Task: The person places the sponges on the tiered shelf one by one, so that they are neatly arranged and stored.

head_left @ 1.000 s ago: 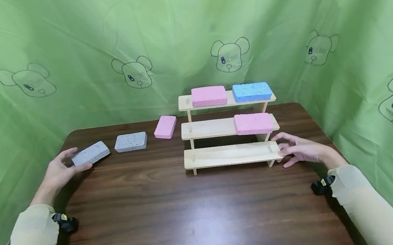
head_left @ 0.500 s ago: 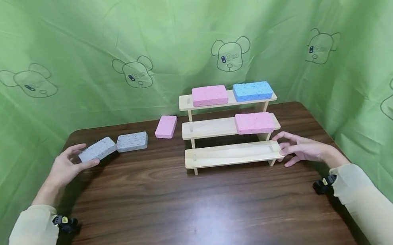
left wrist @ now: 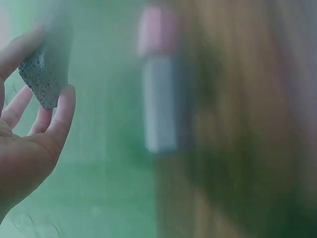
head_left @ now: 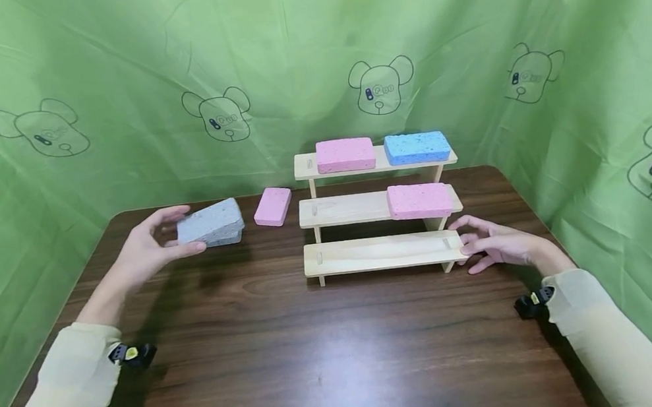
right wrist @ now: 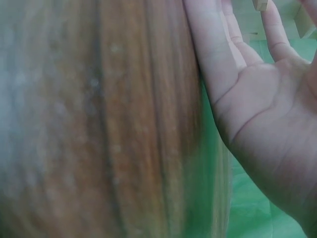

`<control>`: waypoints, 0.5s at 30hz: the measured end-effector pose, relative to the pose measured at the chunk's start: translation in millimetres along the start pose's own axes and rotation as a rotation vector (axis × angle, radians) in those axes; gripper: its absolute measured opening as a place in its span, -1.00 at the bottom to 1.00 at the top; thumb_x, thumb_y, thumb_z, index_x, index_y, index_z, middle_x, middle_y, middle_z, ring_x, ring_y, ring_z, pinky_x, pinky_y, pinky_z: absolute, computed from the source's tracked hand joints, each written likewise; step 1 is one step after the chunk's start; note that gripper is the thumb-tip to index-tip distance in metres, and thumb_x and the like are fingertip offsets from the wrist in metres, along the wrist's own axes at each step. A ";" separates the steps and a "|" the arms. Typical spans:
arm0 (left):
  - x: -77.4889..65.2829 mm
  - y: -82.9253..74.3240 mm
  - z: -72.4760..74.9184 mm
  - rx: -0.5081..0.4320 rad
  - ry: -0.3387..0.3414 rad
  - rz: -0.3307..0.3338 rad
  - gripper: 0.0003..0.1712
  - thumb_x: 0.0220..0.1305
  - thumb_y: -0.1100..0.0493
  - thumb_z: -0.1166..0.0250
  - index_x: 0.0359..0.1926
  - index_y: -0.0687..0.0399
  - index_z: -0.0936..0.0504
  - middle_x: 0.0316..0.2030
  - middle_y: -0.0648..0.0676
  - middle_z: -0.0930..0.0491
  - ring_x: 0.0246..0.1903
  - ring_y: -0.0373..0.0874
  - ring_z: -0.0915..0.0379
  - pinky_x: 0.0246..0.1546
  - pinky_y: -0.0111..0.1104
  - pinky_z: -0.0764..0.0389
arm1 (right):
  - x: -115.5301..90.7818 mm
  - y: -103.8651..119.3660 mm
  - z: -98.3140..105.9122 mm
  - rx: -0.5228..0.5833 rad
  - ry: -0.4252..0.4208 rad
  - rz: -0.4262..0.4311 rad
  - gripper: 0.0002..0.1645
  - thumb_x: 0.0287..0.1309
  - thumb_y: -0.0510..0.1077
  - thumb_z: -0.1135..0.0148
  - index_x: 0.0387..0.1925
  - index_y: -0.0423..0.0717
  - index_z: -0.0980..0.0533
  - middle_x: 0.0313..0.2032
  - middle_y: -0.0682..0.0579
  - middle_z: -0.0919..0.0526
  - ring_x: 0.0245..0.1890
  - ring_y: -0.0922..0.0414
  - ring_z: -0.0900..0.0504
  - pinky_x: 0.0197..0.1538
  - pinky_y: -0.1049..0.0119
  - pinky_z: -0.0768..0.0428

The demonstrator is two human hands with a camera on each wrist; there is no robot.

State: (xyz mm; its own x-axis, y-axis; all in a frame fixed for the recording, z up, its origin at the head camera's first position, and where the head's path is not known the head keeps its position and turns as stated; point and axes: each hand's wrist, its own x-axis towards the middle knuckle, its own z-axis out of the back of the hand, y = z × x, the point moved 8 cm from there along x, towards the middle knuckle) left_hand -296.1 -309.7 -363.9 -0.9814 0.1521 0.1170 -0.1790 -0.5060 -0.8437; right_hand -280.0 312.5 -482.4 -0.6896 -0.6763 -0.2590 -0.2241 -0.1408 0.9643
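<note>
My left hand (head_left: 146,249) grips a grey-blue sponge (head_left: 205,221), thumb along the near side and fingers on the far side. Slightly tilted, that sponge overlaps a second grey-blue sponge (head_left: 225,240) in the head view. Seen from the left wrist, the held sponge (left wrist: 49,69) is apart from the blurred one (left wrist: 161,109) on the table. At the right end of a three-tier wooden shelf (head_left: 379,253), my right hand (head_left: 500,246) holds the bottom tier's end with bent fingers. Wood (right wrist: 260,4) shows between those fingers in the right wrist view.
One pink sponge (head_left: 273,207) lies on the dark wooden table (head_left: 294,353) left of the shelf. The top tier carries a pink sponge (head_left: 345,155) and a blue sponge (head_left: 417,148). Another pink sponge (head_left: 420,201) sits right on the middle tier. A green curtain (head_left: 286,48) encloses the back.
My left hand has carried the held grey-blue sponge to the right and back, from beside the second grey-blue sponge to over it. The right hand stays at the shelf's end.
</note>
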 end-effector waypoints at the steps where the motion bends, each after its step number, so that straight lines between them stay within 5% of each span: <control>1: 2.5 -8.6 -4.9 -0.025 0.010 -0.014 -0.10 0.08 0.19 -0.60 0.43 -0.02 -0.38 0.25 0.12 -0.45 0.08 -0.10 -0.50 -0.06 -0.53 -0.60 | -0.3 -0.2 1.2 0.001 -0.001 0.002 -0.43 0.46 -0.39 0.08 0.34 0.15 -0.18 0.12 -0.21 -0.51 0.01 -0.15 -0.62 0.01 -0.23 -0.64; 8: 13.5 -50.5 -33.3 -0.061 0.066 -0.074 -0.14 0.05 0.17 -0.63 0.37 -0.10 -0.44 0.21 0.05 -0.48 0.12 -0.06 -0.46 0.00 -0.48 -0.60 | 0.8 -3.9 5.2 0.016 0.004 0.010 -0.42 0.46 -0.40 0.09 0.35 0.12 -0.17 0.10 -0.23 -0.53 0.02 -0.16 -0.62 0.01 -0.24 -0.63; 15: 21.8 -66.2 -67.2 -0.125 0.107 -0.111 -0.14 -0.02 0.19 -0.66 0.32 -0.05 -0.48 0.19 0.02 -0.46 0.11 -0.08 -0.40 0.07 -0.44 -0.56 | 1.6 -4.4 3.3 0.020 0.009 0.021 -0.42 0.46 -0.40 0.08 0.37 0.05 -0.13 0.10 -0.22 -0.53 0.02 -0.19 -0.61 0.00 -0.25 -0.63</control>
State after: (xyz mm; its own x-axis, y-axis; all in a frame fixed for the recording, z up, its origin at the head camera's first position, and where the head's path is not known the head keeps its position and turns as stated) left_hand -301.0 -215.9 -340.7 -0.9420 0.2937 0.1624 -0.2694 -0.3730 -0.8879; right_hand -282.4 314.4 -487.3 -0.6882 -0.6852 -0.2383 -0.2234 -0.1122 0.9682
